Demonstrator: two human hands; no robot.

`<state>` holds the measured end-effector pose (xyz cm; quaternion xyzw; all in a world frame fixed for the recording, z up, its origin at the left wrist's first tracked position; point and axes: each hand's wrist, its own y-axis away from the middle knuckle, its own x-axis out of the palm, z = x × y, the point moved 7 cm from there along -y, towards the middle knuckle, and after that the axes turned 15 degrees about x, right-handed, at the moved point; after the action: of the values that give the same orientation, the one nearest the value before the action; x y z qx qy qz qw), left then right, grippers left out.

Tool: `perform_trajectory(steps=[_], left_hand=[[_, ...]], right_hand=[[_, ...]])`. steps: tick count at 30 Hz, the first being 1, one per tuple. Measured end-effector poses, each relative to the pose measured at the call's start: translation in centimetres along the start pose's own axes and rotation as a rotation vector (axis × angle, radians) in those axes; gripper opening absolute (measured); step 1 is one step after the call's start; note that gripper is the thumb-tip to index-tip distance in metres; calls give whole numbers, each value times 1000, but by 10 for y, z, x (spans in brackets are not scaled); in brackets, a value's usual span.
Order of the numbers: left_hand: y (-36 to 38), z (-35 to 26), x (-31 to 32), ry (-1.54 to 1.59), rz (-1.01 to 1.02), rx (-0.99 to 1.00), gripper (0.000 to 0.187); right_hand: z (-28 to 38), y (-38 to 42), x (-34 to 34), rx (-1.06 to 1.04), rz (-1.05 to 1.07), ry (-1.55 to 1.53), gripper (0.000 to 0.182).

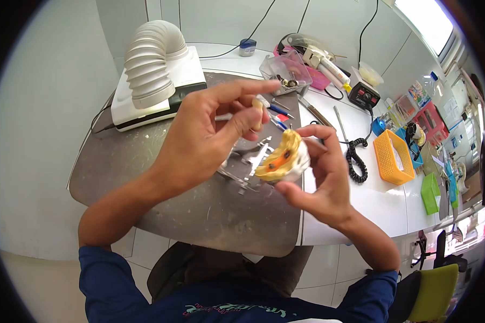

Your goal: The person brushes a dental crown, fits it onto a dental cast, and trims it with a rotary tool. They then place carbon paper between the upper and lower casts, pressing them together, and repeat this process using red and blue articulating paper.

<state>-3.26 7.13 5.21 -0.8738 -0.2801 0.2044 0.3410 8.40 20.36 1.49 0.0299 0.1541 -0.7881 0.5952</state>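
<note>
My right hand (326, 180) grips a dental cast (279, 159), yellow on top with an orange gum strip and dark round spots, white at its base. Close above it, my left hand (199, 132) pinches a small cream-coloured piece (258, 114) between thumb and fingers, its index finger stretched out. The small piece looks like a dental part, though its exact shape is partly covered by the fingers. It is apart from the cast. Behind and below the hands, a metal dental articulator (252, 171) lies on the grey mat, partly hidden by the left hand and the cast.
A white machine with a ribbed hose (152, 64) stands at the back left. Pens and tools (280, 112) lie beyond my hands, near a clear plastic box (285, 72). To the right are a coiled black cable (357, 161), a yellow basket (393, 156) and a green basket (430, 192).
</note>
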Motion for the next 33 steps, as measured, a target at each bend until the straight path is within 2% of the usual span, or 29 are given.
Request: perform_trajectory(steps=[1, 4, 7, 9, 10, 13, 14, 15, 18, 33], left_hand=[[1, 0, 1, 1, 2, 1, 37], [8, 5, 8, 292, -38, -158, 39], [12, 14, 11, 402, -55, -260, 35], [16, 19, 14, 396, -41, -308, 34], [17, 19, 15, 389, -40, -321, 33], [24, 25, 16, 397, -21, -387, 33], [26, 23, 15, 435, -8, -406, 31], [28, 23, 17, 473, 4, -423, 29], [30, 21, 15, 359, -27, -391, 38], [31, 18, 21, 341, -61, -381, 36]], right_hand=[[8, -4, -6, -48, 0, 47, 71], [13, -9, -16, -74, -22, 158, 71], [14, -8, -21, -179, -131, 266, 73], [20, 0, -19, -387, -198, 423, 76], [22, 3, -18, -413, -207, 440, 79], [18, 5, -15, -358, -197, 307, 79], [16, 8, -12, -261, -75, 368, 90], [15, 9, -13, -250, -83, 355, 90], [15, 11, -12, -291, -94, 368, 94], [15, 13, -10, -301, -118, 348, 93]])
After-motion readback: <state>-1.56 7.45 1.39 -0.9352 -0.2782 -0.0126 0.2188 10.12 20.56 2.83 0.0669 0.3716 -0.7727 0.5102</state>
